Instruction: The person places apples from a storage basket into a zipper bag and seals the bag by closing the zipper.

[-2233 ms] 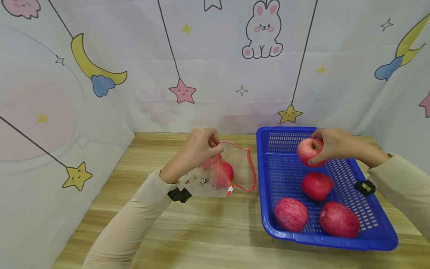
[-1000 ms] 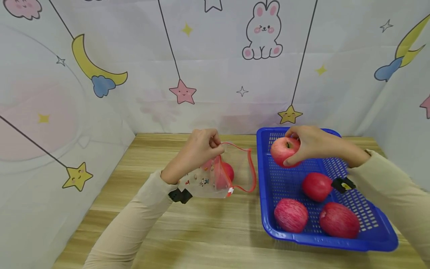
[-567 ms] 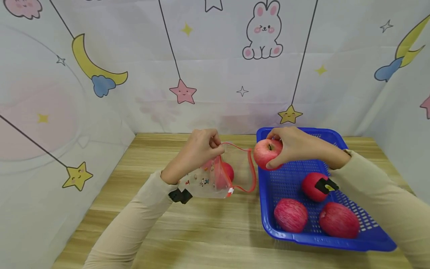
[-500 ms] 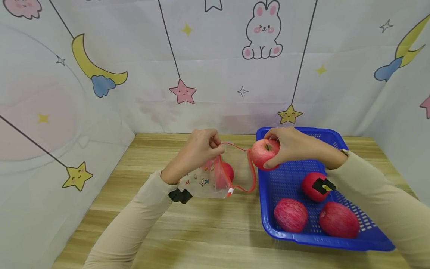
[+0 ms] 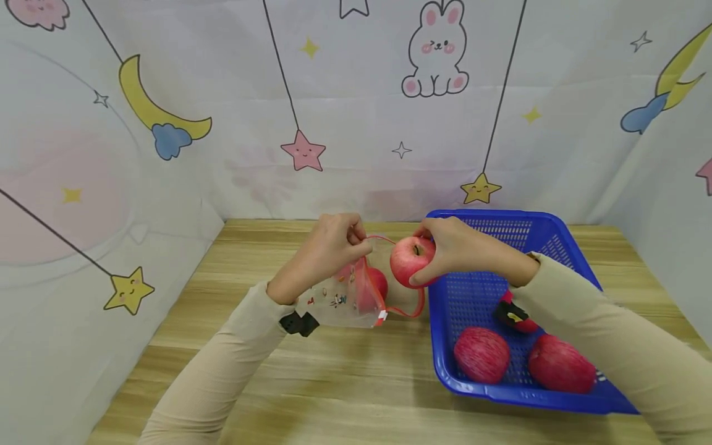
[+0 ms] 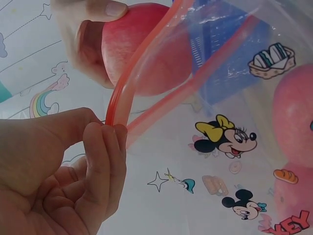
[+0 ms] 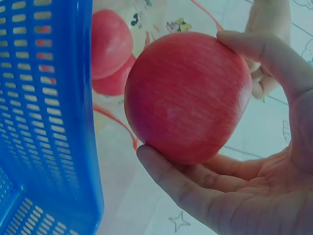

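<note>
My left hand (image 5: 336,244) pinches the red-edged rim of a clear zip bag (image 5: 334,303) printed with cartoon figures, and its mouth gapes toward the right. Inside the bag, apples (image 6: 298,107) show through the plastic. In my right hand (image 5: 461,247) I hold a red apple (image 5: 410,262), stem up, at the bag's mouth. The right wrist view has thumb and fingers curled around this apple (image 7: 188,98), with the bag's red rim behind it. From the left wrist view, the held apple (image 6: 146,54) overlaps the rim; whether they touch I cannot tell.
A blue plastic basket (image 5: 436,334) stands right of the bag, its near-left wall close by. In it lie apples: one at front left (image 5: 481,355), one at front right (image 5: 560,364), and a third (image 5: 523,321) partly covered by my right wrist. Wooden tabletop (image 5: 311,389) lies in front.
My right hand has carried the apple leftward from above the basket, past its left rim, to the bag's mouth. My left hand and the bag have stayed in place.
</note>
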The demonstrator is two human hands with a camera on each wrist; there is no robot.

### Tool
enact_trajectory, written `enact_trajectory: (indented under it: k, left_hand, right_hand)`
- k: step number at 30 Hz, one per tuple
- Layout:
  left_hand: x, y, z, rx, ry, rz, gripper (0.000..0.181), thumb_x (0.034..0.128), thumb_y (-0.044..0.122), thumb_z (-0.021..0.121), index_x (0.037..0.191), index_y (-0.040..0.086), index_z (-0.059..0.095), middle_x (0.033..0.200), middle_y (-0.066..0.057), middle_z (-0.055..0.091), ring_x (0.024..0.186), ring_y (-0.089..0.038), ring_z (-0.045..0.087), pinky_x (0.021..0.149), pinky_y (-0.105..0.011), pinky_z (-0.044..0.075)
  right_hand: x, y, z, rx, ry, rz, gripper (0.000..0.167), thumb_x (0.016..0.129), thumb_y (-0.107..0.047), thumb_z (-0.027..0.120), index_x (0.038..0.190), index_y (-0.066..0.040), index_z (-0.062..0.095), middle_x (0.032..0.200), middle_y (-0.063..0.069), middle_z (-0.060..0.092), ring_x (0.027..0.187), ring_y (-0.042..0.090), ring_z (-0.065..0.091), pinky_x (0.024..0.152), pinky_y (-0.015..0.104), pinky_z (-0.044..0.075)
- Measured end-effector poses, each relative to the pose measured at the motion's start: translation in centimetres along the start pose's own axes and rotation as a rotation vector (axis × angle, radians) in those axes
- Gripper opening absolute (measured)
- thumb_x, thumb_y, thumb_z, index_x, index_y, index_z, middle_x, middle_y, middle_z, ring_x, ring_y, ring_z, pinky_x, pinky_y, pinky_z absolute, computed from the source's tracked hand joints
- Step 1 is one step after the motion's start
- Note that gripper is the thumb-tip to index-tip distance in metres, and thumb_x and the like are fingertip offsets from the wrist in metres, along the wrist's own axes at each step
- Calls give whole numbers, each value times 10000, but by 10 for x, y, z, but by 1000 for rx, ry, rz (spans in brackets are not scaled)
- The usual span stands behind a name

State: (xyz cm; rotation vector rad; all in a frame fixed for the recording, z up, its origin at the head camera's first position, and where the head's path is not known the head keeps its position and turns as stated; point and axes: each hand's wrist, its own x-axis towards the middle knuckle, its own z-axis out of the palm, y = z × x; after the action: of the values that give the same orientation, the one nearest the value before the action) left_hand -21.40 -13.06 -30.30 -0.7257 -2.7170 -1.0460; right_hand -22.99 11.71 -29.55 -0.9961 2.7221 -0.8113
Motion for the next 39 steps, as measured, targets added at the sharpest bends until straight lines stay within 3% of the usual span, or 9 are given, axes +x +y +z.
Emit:
enact_trajectory:
  k: [16, 39]
  left_hand:
    - [-2, -2, -2, 15, 4, 5, 70, 819, -3, 655, 783, 46, 618, 721, -25, 659, 650, -128, 625, 608, -273, 528]
    - [-1, -2, -2, 9, 2, -10, 65, 836, 23, 682, 794, 43, 637, 739, -31, 672, 664, -129, 639, 619, -274, 551]
  right_hand:
    - [10, -15, 23, 66, 14, 24, 662, 652, -320, 913, 1108, 40, 595, 950, 82, 677, 790, 187, 629, 677, 299, 549]
    - [11, -26, 37, 127, 97, 109, 566, 667, -333, 904, 1035, 12, 647, 861, 30, 680, 673, 139, 608, 578, 262, 524]
